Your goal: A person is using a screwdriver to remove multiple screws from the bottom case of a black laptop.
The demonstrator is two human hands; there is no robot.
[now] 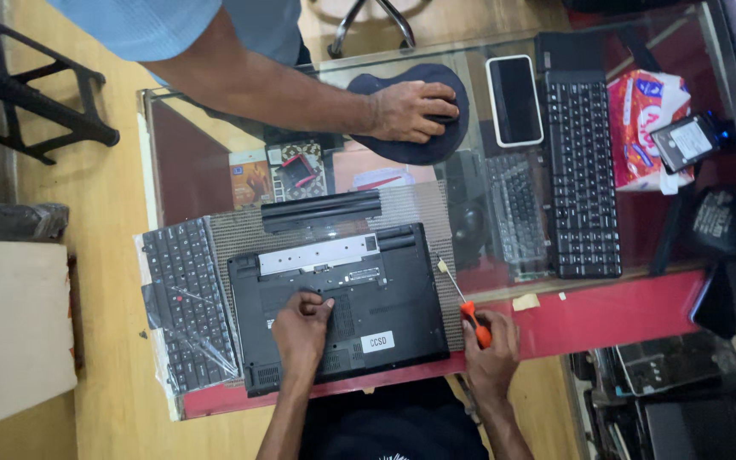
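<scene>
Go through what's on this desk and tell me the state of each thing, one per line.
Laptop: upside down, battery bay empty.
Battery: out, lying behind the laptop.
Loose keyboard: detached, lying left of the laptop.
Screwdriver: gripped in right hand.
Left hand: resting on laptop.
Phone: screen dark.

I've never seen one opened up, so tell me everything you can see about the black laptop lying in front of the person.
The laptop lies shut and upside down on a grey mat on the glass desk. Its matt black plastic underside shows vent slots, a white sticker and a silvery strip along the empty far bay. The left hand rests on the base; the right hand, beside it, holds an orange-handled screwdriver. A loose keyboard lies at its left.
</scene>
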